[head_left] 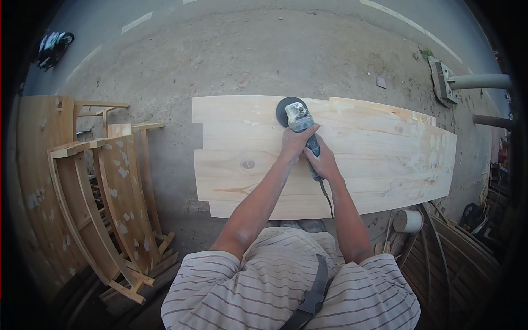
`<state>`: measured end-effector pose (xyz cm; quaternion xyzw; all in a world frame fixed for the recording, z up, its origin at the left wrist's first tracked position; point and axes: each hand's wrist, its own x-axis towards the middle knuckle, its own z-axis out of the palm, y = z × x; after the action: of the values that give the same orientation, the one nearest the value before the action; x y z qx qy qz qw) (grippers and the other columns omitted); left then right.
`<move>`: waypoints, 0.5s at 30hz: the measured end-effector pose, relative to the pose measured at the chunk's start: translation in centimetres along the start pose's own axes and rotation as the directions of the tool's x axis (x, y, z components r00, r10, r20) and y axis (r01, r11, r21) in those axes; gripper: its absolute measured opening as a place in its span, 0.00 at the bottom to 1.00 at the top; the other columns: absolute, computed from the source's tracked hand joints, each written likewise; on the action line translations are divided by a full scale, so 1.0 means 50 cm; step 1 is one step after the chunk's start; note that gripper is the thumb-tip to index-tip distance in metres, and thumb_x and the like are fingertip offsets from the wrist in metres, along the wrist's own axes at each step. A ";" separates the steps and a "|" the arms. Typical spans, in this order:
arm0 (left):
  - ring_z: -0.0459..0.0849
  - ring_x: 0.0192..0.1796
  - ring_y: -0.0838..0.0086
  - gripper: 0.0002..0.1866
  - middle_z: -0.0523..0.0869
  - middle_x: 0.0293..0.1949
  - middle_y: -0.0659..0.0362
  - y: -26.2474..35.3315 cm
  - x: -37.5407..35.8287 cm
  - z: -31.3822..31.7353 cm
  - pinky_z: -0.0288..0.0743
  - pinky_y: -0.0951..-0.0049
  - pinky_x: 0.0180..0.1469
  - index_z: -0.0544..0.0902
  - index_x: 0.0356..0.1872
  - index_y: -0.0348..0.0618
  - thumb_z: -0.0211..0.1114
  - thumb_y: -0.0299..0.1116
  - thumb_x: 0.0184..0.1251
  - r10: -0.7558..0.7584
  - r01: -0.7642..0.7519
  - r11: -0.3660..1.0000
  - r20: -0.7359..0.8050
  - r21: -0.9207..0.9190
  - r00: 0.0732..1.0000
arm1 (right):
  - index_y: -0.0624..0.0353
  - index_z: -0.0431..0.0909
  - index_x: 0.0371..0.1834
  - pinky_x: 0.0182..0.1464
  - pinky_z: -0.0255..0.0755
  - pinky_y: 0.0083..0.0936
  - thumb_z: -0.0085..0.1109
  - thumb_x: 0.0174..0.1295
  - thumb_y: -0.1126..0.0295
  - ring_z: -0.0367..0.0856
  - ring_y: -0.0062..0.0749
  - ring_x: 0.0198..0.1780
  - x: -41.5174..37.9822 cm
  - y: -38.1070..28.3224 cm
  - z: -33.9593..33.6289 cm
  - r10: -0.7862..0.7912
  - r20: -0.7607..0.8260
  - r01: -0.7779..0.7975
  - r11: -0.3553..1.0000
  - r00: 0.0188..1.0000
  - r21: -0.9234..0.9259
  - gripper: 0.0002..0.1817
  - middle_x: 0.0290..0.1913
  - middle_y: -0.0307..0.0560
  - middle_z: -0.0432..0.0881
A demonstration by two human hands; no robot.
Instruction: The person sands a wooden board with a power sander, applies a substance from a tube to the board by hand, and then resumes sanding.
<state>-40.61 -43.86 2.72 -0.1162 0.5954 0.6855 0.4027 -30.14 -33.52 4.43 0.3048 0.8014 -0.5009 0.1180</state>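
Observation:
Both my hands are wrapped around an angle grinder (300, 118) fitted with a round dark disc (284, 111). My left hand (295, 143) is closed on the body just behind the metal head. Lower down, my right hand (324, 160) grips the rear of the handle. A dark cord (327, 195) runs from the handle toward my body. Beneath the tool lies a wide panel of joined pale wooden boards (357, 159), with the disc over its far edge. Whitish patches mark the panel's right part, and its ends are uneven.
Wooden frames and panels (124, 181) with pale filler patches stand at the left. To the lower right are a white cylindrical container (408, 221) and stacked timber (462, 258). A concrete-footed post (478, 82) stands at the upper right. Beyond the dusty ground, a motorbike (53, 49) is on the road.

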 end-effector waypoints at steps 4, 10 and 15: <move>0.90 0.42 0.73 0.24 0.91 0.43 0.57 0.048 0.000 -0.192 0.85 0.68 0.46 0.88 0.52 0.37 0.83 0.44 0.64 0.009 -0.025 0.995 -0.164 -0.101 0.986 | 0.55 0.64 0.83 0.60 0.80 0.48 0.68 0.69 0.45 0.88 0.64 0.58 0.054 -0.125 0.134 -0.110 0.147 0.122 0.990 0.983 -0.077 0.44 0.57 0.67 0.88; 0.89 0.45 0.73 0.29 0.89 0.47 0.58 0.112 0.006 -0.429 0.84 0.67 0.49 0.85 0.57 0.37 0.84 0.46 0.64 0.005 -0.082 0.964 -0.290 -0.253 0.957 | 0.60 0.62 0.83 0.63 0.79 0.50 0.66 0.68 0.38 0.87 0.68 0.60 0.121 -0.286 0.308 -0.156 0.320 0.231 0.949 0.935 -0.213 0.50 0.58 0.73 0.87; 0.88 0.47 0.73 0.29 0.89 0.49 0.59 0.135 0.028 -0.499 0.81 0.67 0.52 0.85 0.57 0.38 0.84 0.48 0.63 0.051 -0.156 0.935 -0.315 -0.318 0.948 | 0.62 0.63 0.83 0.63 0.79 0.51 0.65 0.68 0.38 0.87 0.67 0.60 0.155 -0.342 0.355 -0.182 0.371 0.281 0.931 0.911 -0.233 0.50 0.57 0.73 0.87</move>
<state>-54.15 -65.73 0.09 -0.2552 0.5284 0.7721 0.2439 -48.69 -51.54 4.75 0.0949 0.8620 -0.4378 0.2370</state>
